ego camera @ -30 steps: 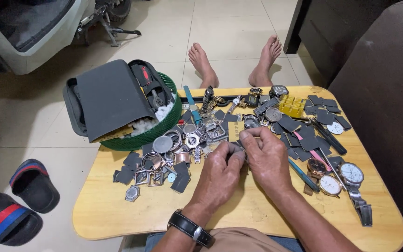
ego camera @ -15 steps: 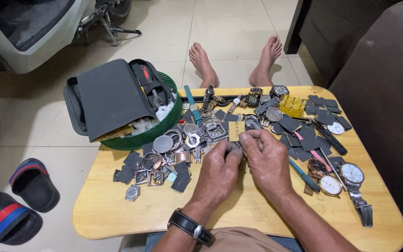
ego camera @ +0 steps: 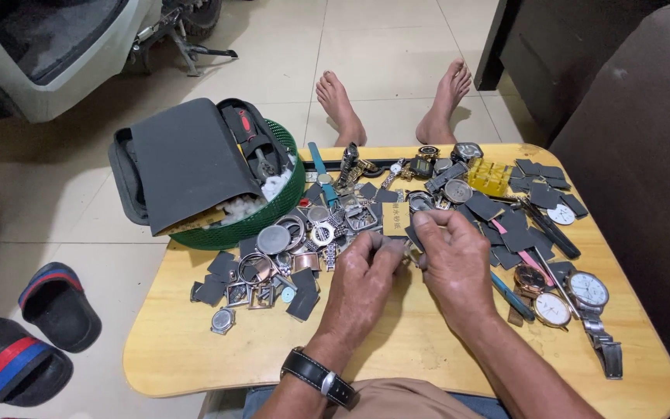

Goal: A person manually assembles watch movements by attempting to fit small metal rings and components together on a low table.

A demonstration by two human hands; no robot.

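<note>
- A small metal watch part (ego camera: 408,250), mostly hidden, is pinched between the fingertips of the left hand (ego camera: 362,283) and the right hand (ego camera: 453,260); both are closed on it above the middle of the wooden table (ego camera: 397,353).
- A small tan card (ego camera: 395,219) lies just behind the hands.
- Watch cases (ego camera: 273,239) are heaped left of the card.
- A green basket (ego camera: 273,209) with a grey pouch (ego camera: 188,163) stands further left.

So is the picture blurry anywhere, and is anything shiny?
Head view: sharp across the wooden table; even, soft light with faint shadows under the left hand and right hand; small glints on the round watches; edges curve slightly, like a wide lens.
</note>
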